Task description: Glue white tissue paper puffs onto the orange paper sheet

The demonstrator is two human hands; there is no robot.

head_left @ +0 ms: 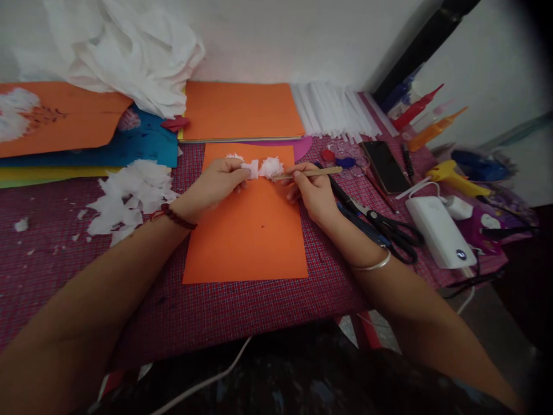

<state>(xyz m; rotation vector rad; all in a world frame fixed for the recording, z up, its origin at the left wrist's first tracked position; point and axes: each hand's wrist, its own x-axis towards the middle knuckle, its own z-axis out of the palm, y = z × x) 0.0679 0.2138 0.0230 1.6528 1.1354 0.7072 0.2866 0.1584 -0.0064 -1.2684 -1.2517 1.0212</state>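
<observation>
My left hand (216,184) is closed in a pinch on a small crumpled piece of white tissue paper (251,168), held over the far end of an orange paper sheet (246,230). My right hand (313,190) grips a thin wooden stick (317,171) whose tip touches a fluffy white tissue ball (271,167) next to the pinched piece. Another bit of white tissue (234,156) lies on the sheet just behind my left fingers.
White tissue scraps (129,199) lie left of the sheet. Black scissors (389,227), a phone (385,167), a white power bank (440,230), a yellow glue gun (453,176) and glue bottles (417,109) crowd the right. Coloured paper sheets (242,109) and crumpled white tissue (129,52) lie behind.
</observation>
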